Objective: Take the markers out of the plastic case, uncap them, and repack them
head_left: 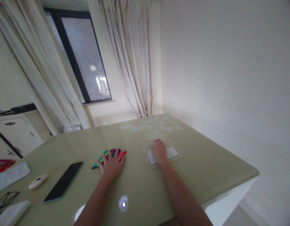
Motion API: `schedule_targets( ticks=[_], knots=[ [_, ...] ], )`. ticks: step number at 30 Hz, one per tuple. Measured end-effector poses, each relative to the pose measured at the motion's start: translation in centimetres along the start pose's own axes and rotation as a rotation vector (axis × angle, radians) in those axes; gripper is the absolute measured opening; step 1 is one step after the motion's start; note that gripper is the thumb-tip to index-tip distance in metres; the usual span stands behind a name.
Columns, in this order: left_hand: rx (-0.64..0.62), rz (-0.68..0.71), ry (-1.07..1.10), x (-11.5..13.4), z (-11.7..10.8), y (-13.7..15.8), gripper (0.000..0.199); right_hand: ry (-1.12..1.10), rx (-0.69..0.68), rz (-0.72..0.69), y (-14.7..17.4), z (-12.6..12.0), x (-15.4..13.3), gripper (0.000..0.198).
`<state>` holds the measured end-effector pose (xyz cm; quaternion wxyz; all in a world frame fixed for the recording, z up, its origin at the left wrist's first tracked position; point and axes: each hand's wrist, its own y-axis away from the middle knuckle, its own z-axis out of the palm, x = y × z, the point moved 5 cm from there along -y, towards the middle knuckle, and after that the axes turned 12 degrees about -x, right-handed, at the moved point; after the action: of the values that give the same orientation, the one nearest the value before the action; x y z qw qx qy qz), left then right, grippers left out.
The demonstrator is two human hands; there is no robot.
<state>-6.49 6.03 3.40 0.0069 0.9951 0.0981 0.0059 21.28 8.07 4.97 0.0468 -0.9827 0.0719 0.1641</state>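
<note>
My left hand (pixel 111 164) lies with its fingers spread over a row of colourful markers (pixel 103 158) on the table. Parts of the green, blue, yellow and red markers show between and around the fingers; the palm hides the rest. To the right, my right hand (pixel 159 151) rests at a clear plastic case (pixel 179 155), its fingers curled in at the middle of the case. A white card or paper insert (pixel 172 152) shows on both sides of that hand. The fingertips are hidden, so their exact grip cannot be seen.
On the table (pixel 140 188), at left, lie a dark phone (pixel 63 181), a white oval object (pixel 38 181), a pale mask-like sheet (pixel 13 174), dark cables (pixel 6 201) and a white box-shaped item (pixel 13 213). A wall stands along the right; curtains (pixel 133 56) hang behind.
</note>
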Motion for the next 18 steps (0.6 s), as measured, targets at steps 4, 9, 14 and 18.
schedule_targets(
  ticks=[4,9,14,18],
  knots=[
    [-0.011,0.014,-0.007,-0.6,-0.1,-1.0,0.069,0.001,0.017,0.048,-0.6,-0.7,1.5,0.033],
    [0.035,0.022,-0.001,-0.4,0.3,-1.1,0.067,0.010,0.060,0.066,-0.9,-1.5,1.7,0.037],
    [0.134,0.032,0.019,-0.3,0.3,-0.6,0.064,-0.006,0.098,-0.077,-0.4,-1.1,-0.8,0.033],
    [0.268,0.116,0.026,0.2,-0.5,0.3,0.050,0.022,0.044,-0.084,-0.4,0.0,-1.3,0.030]
  ],
)
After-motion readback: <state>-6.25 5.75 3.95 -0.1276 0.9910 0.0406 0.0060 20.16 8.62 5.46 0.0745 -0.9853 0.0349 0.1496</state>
